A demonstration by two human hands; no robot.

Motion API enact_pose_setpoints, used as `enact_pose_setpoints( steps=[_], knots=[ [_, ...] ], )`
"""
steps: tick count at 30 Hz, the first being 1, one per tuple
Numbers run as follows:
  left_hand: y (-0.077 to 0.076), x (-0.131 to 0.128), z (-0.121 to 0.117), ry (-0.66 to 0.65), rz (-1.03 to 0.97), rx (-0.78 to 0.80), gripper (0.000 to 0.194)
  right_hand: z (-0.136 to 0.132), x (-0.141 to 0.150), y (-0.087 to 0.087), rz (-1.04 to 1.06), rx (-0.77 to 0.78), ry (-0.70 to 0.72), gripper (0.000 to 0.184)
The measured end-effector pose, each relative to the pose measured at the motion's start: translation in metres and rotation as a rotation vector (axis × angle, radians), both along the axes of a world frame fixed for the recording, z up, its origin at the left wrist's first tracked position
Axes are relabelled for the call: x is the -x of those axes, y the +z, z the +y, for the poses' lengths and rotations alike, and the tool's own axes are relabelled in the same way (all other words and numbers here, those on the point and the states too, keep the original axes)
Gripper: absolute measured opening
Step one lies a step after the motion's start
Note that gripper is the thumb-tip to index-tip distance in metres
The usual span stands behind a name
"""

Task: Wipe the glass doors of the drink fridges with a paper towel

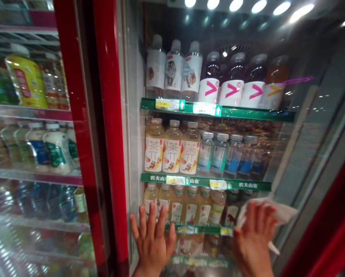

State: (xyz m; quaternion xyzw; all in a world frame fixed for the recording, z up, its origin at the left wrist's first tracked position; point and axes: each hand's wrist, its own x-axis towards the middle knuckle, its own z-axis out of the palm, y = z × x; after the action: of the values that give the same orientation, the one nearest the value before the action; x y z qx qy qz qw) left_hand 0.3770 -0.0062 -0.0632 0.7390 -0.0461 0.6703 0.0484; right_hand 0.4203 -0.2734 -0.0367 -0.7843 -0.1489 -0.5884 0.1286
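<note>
My left hand (151,242) is pressed flat against the glass door (279,154) of a drinks cooler, its fingers spread and holding nothing. My right hand (254,238) presses a crumpled white cloth (279,211) to the same glass, near the door's lower right. Behind the glass, green-edged shelves (218,112) carry rows of plastic drink bottles (172,148), including tea bottles with Chinese labels. The lowest shelf's bottles are partly hidden behind my hands.
A red door frame (109,115) runs upright left of my left hand, with a second glass door of bottled drinks (31,115) beyond it. Another red frame (330,227) crosses the lower right corner. Bright ceiling lights reflect in the glass.
</note>
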Motion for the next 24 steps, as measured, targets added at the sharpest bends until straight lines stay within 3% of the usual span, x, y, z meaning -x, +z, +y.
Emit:
enact_pose_setpoints(
  steps=[2,3,5,8,10,12,15,17,19,22,24],
  knots=[
    [0.002,-0.001,-0.001,0.003,-0.018,0.009,0.08,-0.006,-0.01,0.036,0.016,-0.236,-0.027,0.072],
    [0.002,-0.002,0.0,-0.006,-0.028,0.014,0.083,0.005,-0.011,0.052,0.012,-0.254,-0.026,0.072],
    [-0.003,-0.002,0.003,-0.077,-0.056,0.029,0.085,0.044,-0.002,0.066,-0.008,-0.072,0.017,0.075],
    [-0.027,0.004,0.011,-0.286,-0.087,0.122,0.078,0.097,0.02,0.043,-0.077,0.447,0.183,0.075],
    [-0.05,0.012,0.015,-0.39,-0.018,0.251,0.073,0.103,0.029,0.019,-0.119,0.634,0.253,0.07],
    [-0.071,0.02,0.018,-0.412,0.064,0.374,0.073,0.09,0.029,0.011,-0.114,0.576,0.227,0.068],
    [-0.083,0.025,0.02,-0.368,0.034,0.453,0.079,0.087,0.019,0.044,-0.051,0.232,0.106,0.075],
    [-0.079,0.023,0.023,-0.371,-0.057,0.458,0.077,0.114,0.016,0.071,-0.015,0.114,0.063,0.077],
    [-0.071,0.02,0.028,-0.403,-0.149,0.455,0.072,0.153,0.022,0.079,-0.031,0.2,0.102,0.074],
    [-0.062,0.022,0.035,-0.434,-0.23,0.463,0.068,0.19,0.035,0.046,-0.146,0.514,0.297,0.057],
    [-0.058,0.029,0.039,-0.455,-0.264,0.475,0.065,0.181,0.04,0.015,-0.188,0.647,0.391,0.048]
  ],
)
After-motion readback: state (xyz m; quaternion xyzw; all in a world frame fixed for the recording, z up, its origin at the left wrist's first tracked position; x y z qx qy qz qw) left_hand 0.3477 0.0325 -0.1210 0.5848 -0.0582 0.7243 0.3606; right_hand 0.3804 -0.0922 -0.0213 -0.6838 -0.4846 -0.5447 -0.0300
